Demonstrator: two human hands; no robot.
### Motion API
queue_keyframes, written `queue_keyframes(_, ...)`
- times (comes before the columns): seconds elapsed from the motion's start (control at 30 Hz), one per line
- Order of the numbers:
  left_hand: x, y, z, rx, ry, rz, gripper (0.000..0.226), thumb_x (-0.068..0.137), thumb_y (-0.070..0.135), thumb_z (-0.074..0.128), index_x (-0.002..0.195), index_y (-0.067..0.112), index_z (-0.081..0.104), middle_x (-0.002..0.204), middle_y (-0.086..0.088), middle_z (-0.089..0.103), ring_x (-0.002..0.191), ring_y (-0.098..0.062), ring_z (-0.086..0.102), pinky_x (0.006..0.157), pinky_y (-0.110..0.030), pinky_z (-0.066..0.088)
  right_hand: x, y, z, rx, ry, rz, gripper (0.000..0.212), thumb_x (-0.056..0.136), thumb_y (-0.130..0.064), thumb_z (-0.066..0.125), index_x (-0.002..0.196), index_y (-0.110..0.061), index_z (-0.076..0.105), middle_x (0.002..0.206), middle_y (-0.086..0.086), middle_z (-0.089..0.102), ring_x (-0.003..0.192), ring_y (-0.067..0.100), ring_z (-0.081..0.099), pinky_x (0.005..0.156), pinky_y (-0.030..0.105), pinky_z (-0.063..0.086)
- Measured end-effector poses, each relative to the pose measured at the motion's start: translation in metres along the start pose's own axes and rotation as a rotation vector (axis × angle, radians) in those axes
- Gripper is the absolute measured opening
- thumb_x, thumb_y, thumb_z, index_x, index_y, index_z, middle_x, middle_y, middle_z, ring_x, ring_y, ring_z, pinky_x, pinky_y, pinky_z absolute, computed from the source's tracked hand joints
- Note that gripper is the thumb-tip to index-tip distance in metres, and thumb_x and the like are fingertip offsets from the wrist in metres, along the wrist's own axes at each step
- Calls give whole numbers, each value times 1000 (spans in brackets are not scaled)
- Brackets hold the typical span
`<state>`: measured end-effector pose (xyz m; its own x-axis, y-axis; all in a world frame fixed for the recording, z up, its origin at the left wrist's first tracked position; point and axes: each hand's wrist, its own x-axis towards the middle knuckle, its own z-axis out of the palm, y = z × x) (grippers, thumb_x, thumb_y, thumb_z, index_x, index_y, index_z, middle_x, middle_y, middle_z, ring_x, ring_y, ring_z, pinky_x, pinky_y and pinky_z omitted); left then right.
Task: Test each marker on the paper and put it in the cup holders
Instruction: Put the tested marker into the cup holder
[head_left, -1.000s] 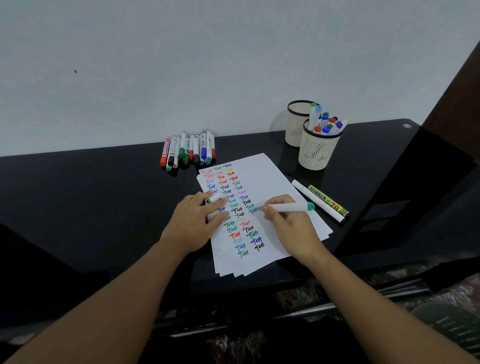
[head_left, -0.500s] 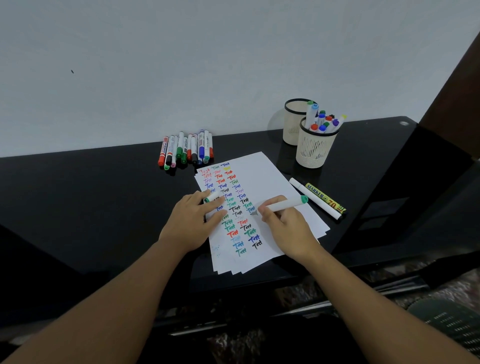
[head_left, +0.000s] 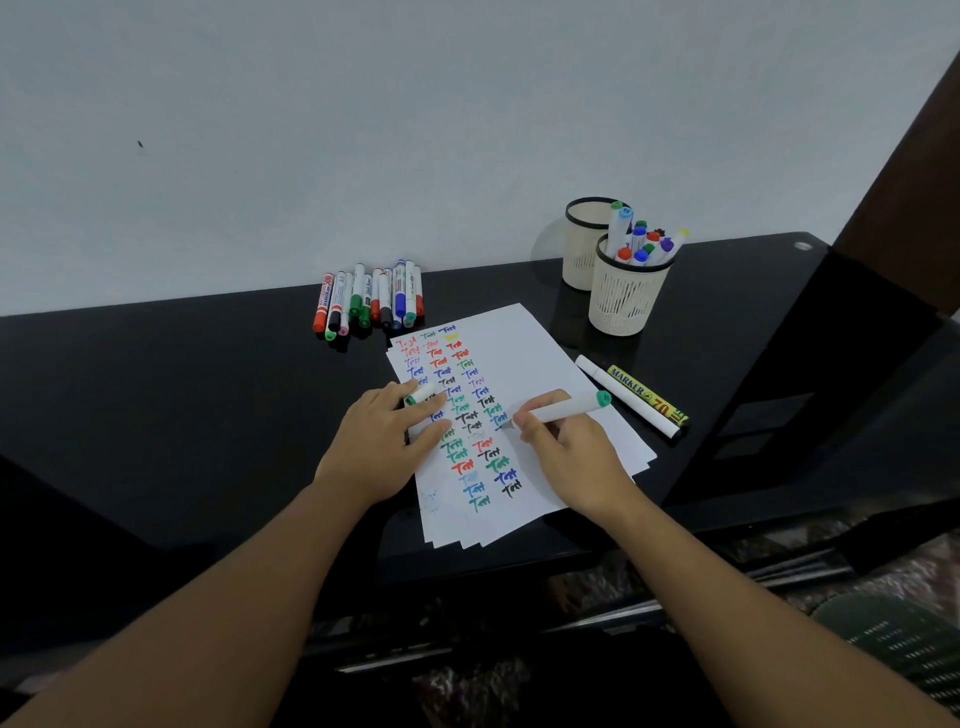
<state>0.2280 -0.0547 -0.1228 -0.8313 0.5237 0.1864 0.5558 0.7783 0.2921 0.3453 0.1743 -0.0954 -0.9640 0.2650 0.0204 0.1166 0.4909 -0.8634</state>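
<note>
A stack of white paper lies on the black table, covered with coloured "Test" words. My right hand grips a white marker with a green end, its tip down on the paper. My left hand rests on the sheet's left side and holds the marker's green cap between its fingers. Two cream mesh cup holders stand at the back right: the near cup holds several markers, the far cup looks empty. A row of several markers lies by the wall.
Two more markers lie right of the paper: a white one and a yellow-labelled one. The black table ends at a front edge near my forearms. A dark cabinet side stands at the right.
The marker's green end has tilted up slightly and its tip has shifted a little on the paper. My left hand has stayed in place with the cap.
</note>
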Motion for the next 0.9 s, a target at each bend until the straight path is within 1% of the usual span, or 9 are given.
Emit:
queue_keyframes(0.1,1,0,0,-4,-3,-4,48,101,60,42,145,43,49,157,4,40,140,-18,33,118,-38,24,-1,0,0,-17,-18,-5,15,107,-39,51,110,-27,60,96,-13,66,91,8,62,79,30,50)
queue_keyframes(0.2,0,0,0,2,-7,-3,52,99,64,38,145,43,49,157,4,40,140,-18,33,117,-37,24,-3,0,-1,-9,-1,-15,15,107,-38,51,103,-26,58,87,-10,65,83,7,60,70,27,42)
queue_keyframes(0.3,0,-1,0,-1,-14,-8,56,96,68,33,144,44,50,156,5,41,140,-19,34,116,-36,24,-4,0,-1,51,24,-6,13,107,-36,52,104,-26,59,90,-11,66,87,6,60,72,27,41)
queue_keyframes(0.4,1,-2,1,1,-13,-7,50,100,63,40,145,44,49,157,5,40,140,-19,33,116,-36,24,-4,0,-1,33,21,-6,14,108,-37,51,106,-26,60,94,-10,67,91,7,61,74,27,43)
queue_keyframes(0.5,1,-2,1,1,-14,-7,50,100,63,40,145,43,49,157,5,39,141,-18,33,117,-37,23,-4,0,-1,12,15,-5,14,108,-37,50,108,-26,59,95,-10,67,92,7,62,73,25,43)
queue_keyframes(0.63,0,-2,-1,-6,-24,-16,67,90,74,24,144,44,50,157,6,40,140,-18,34,117,-38,25,-3,0,-1,10,9,-8,15,108,-37,50,108,-26,60,93,-11,66,89,7,61,73,26,43)
queue_keyframes(0.73,0,-2,-1,-6,-23,-23,70,88,75,21,144,45,49,156,6,40,140,-18,34,117,-38,26,-4,1,-1,13,27,-5,15,108,-36,50,105,-24,59,87,-10,64,81,2,59,66,18,38)
queue_keyframes(0.8,0,-1,-1,-10,-21,-22,70,88,75,21,144,44,50,157,6,40,140,-18,34,117,-38,25,-3,1,-2,31,49,4,15,108,-35,50,106,-23,59,87,-10,64,80,-2,59,63,14,38)
queue_keyframes(0.9,0,-1,0,-12,-23,-19,67,90,74,24,144,44,50,157,5,40,141,-19,33,118,-39,25,-2,1,-1,-3,42,1,16,108,-36,50,109,-24,59,92,-10,66,87,5,62,69,22,41)
